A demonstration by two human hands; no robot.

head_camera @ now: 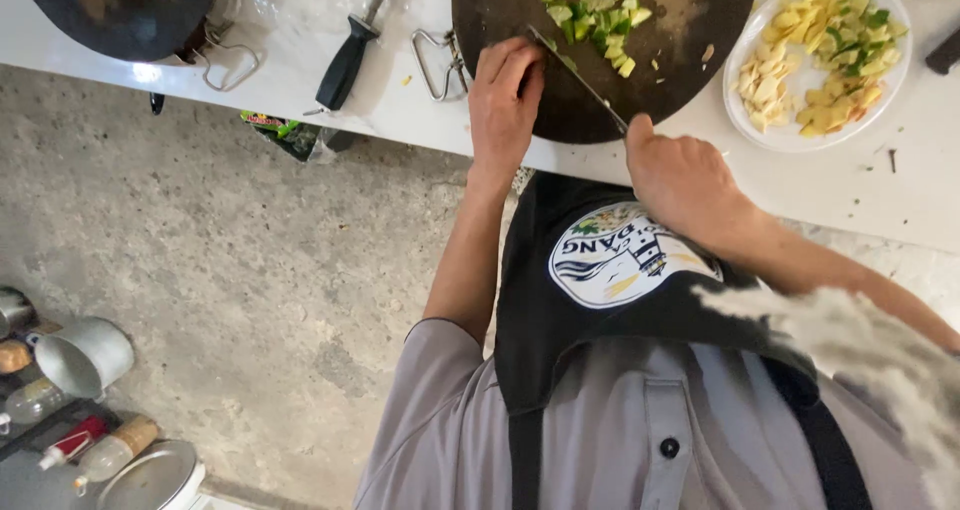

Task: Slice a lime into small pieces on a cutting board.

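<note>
Left hand: left hand (pixel 505 95) lies palm-down on the near part of the round dark chopping board (pixel 600 50), fingers bent and close together, fingertips beside the knife blade; it holds nothing that can be made out.
Right hand: right hand (pixel 685 180) is closed round the knife handle, which is hidden inside the fist, at the near edge of the counter.
Knife: knife (pixel 580 75) has a thin blade running from the right hand up and leftward across the board, its tip near the pile of chopped green pieces.
Chopped pieces: chopped green and pale yellow pieces (pixel 600 15) sit in a loose pile on the far half of the board, just beyond the blade and the left fingertips.
Board: it rests on the white counter (pixel 860 190), its near rim close to the counter edge, with a wire loop handle (pixel 437 65) at its left side.
Plate: white plate (pixel 815 65) just right of the board, filled with pale yellow sliced pieces and a few green bits.
Left of the board: black-handled sharpening steel (pixel 350 55) lies on the counter; farther left a second dark round pan (pixel 120 10).
Floor: bare concrete floor (pixel 200 250); metal jug (pixel 85 355) and small bottles (pixel 95 450) at lower left.
Person: grey shirt and dark apron (pixel 620 300) with a round emblem.
</note>
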